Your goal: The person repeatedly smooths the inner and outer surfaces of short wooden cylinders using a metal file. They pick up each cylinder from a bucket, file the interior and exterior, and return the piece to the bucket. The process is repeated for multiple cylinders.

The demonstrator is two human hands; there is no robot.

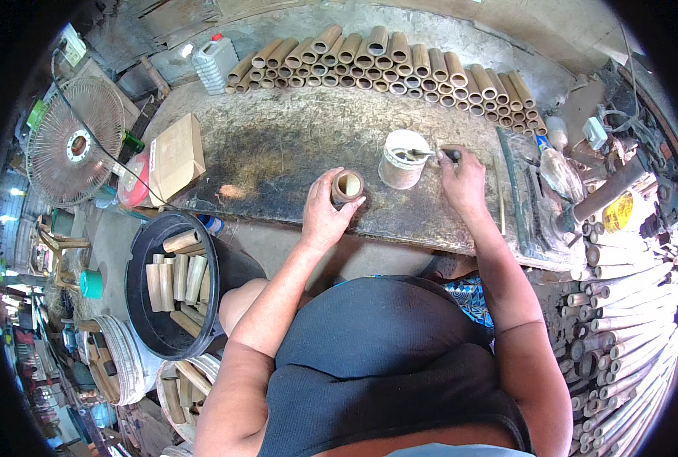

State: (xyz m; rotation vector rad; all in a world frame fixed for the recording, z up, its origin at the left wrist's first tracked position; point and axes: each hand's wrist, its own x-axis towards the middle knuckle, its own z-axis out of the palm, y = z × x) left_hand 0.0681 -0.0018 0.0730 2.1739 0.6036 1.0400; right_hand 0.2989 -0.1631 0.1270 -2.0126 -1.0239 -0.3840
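My left hand [323, 212] is wrapped round a short bamboo tube [347, 186] near the table's front edge. The tube's open end faces up and shows a pale inside. To its right stands a white plastic pot [401, 169] with a smeared rim. My right hand [465, 183] is closed on a paintbrush [427, 154], whose far end reaches over the pot's rim. The bristles are hard to make out. Both hands are over the worn wooden table [278, 152].
Bamboo tubes [365, 65] are stacked along the table's back, beside a clear jug [215, 65]. A cardboard box [177, 156] and a fan [76, 141] stand left. A black tub [144, 305] holds tube pieces. Long bamboo poles [628, 335] lie piled at right.
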